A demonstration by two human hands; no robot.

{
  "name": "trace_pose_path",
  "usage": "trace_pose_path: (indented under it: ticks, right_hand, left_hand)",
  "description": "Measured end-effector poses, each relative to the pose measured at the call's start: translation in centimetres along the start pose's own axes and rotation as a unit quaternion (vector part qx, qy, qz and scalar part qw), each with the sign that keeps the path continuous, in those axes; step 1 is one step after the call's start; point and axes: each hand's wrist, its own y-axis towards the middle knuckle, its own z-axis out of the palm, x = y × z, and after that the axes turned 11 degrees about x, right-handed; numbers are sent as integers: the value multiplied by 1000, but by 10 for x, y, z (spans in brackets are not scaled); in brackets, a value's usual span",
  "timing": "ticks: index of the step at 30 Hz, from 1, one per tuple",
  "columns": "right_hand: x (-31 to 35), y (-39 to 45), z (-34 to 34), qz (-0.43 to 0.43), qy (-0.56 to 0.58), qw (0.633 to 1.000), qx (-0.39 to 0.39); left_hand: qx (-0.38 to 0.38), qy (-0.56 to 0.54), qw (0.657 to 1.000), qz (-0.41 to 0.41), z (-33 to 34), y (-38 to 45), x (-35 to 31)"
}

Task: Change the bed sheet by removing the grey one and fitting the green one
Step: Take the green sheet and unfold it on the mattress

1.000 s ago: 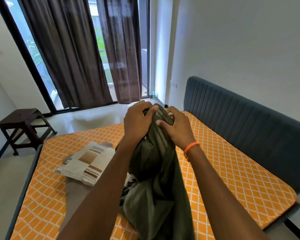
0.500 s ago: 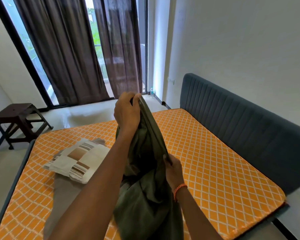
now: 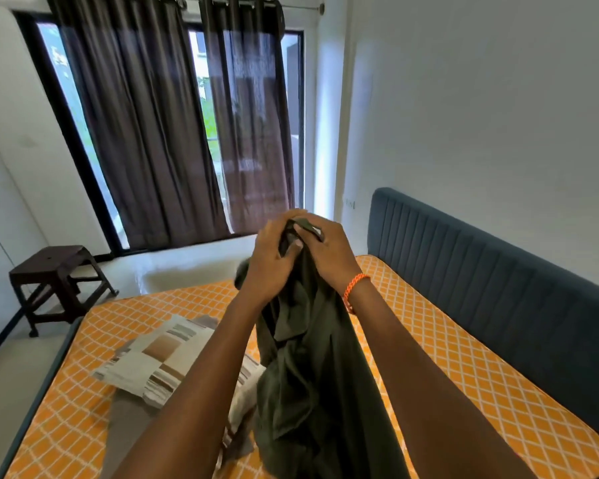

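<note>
The dark green sheet hangs bunched from both hands, raised over the bare orange diamond-patterned mattress. My left hand grips the sheet's top edge. My right hand, with an orange band at the wrist, grips the same edge right beside it. The two hands touch. A grey cloth, probably the grey sheet, lies flat on the mattress under my left forearm.
A striped beige pillow lies on the mattress left of the sheet. The blue padded headboard runs along the right. A dark stool stands on the floor at the left. Brown curtains cover the window ahead.
My right hand has come back up from lower on the sheet to meet my left hand at the top edge. The view has tilted upward.
</note>
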Motion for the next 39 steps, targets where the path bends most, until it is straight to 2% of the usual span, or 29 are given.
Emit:
trace_pose_path:
  ticks: [5,11,17,25,31,36,39]
  right_hand:
    - [56,56,-33,-114,-28,993,-31]
    - [137,113,-65,-214,-13,970,-112]
    - [209,163,-82,-271,2,952,-142]
    - [263,220,-56,-281,11,949,-140]
    - [347,265,-33,-330,-3,934,-133]
    - [429,298,-32,-385,12,910,-151]
    - [448,304,-32,-395,8,903,-170]
  left_hand:
    - [-172,84,981,-31,-48,52,-39]
    - [-306,115,945,-6,-106,118,-121]
    - [-342,88,935,42,-148,170,-173]
    - [-355,129,926,-1,-226,189,-191]
    - [-389,159,906,44,-320,205,-218]
    - [-353,126,916,145,-400,229,-267]
    - [-339,138,917,158,-424,239,-279]
